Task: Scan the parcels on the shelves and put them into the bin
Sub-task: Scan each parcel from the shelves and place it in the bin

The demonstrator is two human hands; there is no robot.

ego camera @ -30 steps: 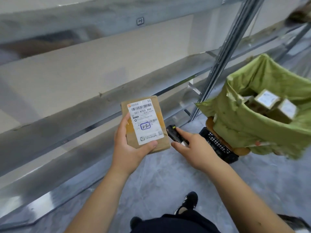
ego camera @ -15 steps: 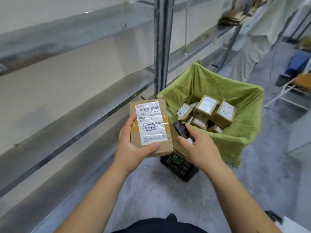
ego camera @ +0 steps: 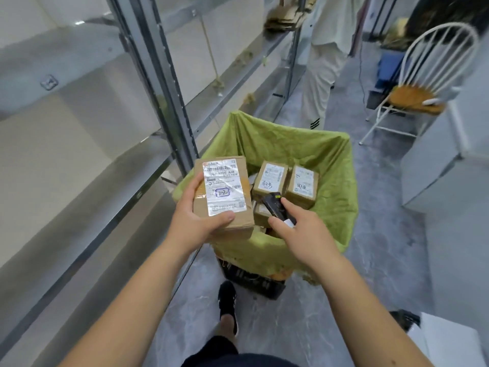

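**Parcel and scanner held over the lined bin**

Left hand [ego camera: 197, 223] is curled round a parcel [ego camera: 223, 198]: the thumb is pressed on the lower edge of the label, and the fingers are wrapped along the left side. The parcel is held label up, at the near left rim of the bin [ego camera: 341, 197]. Right hand [ego camera: 301, 231] is closed round a scanner [ego camera: 274, 206], with the index finger laid along its top; the scanner is pointed out over the bin's contents.

The parcel is a flat, rectangular cardboard box, sealed with tan tape and creased at its near corner. A glossy white label [ego camera: 225, 190] is stuck to its top. A barcode is printed there, and beneath it characters ending "705 A68"; a handwritten blue mark in a box appears to read "2-2". The smaller print cannot be read.

The scanner is black, slim and hard-cased. The bin is lined with crumpled green cloth and set on a black slatted crate [ego camera: 251, 280]. Smaller cardboard boxes [ego camera: 285, 182] with white labels and dark handwriting are stacked inside. Grey metal shelves [ego camera: 87, 165] are seen to the left.
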